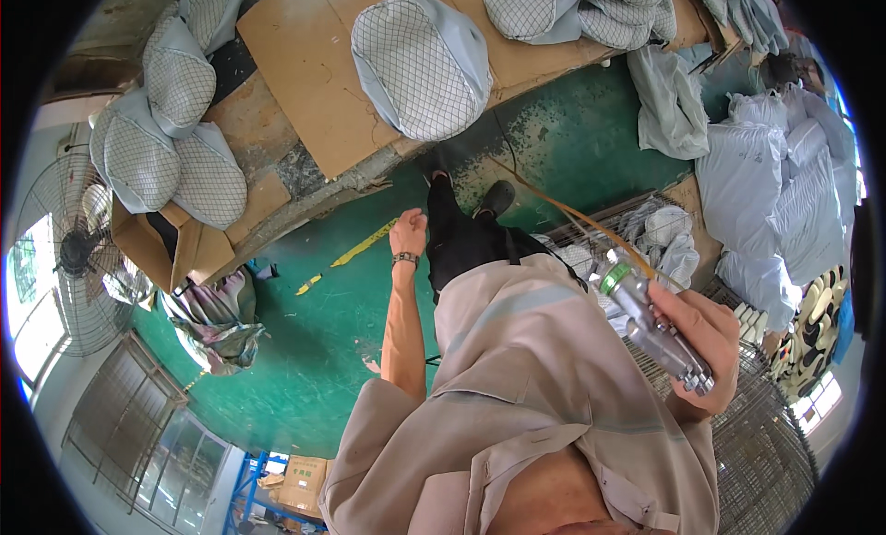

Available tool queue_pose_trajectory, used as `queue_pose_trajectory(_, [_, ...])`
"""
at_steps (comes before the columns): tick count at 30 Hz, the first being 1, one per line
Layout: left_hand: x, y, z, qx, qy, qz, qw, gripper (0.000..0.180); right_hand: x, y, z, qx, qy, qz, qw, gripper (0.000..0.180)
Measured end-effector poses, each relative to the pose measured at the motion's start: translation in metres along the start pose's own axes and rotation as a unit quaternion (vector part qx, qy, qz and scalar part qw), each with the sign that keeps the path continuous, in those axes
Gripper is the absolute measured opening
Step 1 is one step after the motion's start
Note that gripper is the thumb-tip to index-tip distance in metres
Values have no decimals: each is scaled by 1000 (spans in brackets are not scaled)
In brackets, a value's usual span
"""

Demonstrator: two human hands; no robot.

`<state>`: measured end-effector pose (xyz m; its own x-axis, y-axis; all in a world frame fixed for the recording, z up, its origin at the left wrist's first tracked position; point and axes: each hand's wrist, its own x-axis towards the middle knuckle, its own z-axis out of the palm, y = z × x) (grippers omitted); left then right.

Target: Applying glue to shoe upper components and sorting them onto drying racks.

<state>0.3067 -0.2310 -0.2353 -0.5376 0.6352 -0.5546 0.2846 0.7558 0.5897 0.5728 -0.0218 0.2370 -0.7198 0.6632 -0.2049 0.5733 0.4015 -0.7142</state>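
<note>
At the person's right side, the right hand [706,337] is wrapped around a metal spray gun [641,318] with a green ring, held out in front of the shirt, clear of the workbench. The gun looks rigid, smooth and fairly heavy for its size; the handle seems the sound place to hold it, with some pull likely from the tan hose [591,219] beside it. The left hand [408,232], a dark band [404,257] at its wrist, hangs with fingers loosely bent and nothing visible in it, near the workbench's front edge.

Ahead, on the workbench's cardboard sheet [300,74], a padded, net-patterned grey-and-white piece [420,69] lies by the front edge. More such pieces [148,148] cluster at the left end; others, at the far right corner, are cut off by the view.

Fingers hide the gun's handle and trigger. Where the hose joins it is hard to make out.
</note>
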Motion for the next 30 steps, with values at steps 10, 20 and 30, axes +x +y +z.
queue_pose_trajectory(10, [45,74,-15,-455,87,-52,885,30,5,-8,-15,-62,19,6,998,51])
queue_pose_trajectory(20, [92,124,-31,-516,117,-158,834,36,14,-30,-9,-37,114,62,991,58])
queue_pose_trajectory(30, [91,121,-34,-529,119,-199,816,35,16,-27,-21,-62,3,28,998,61])
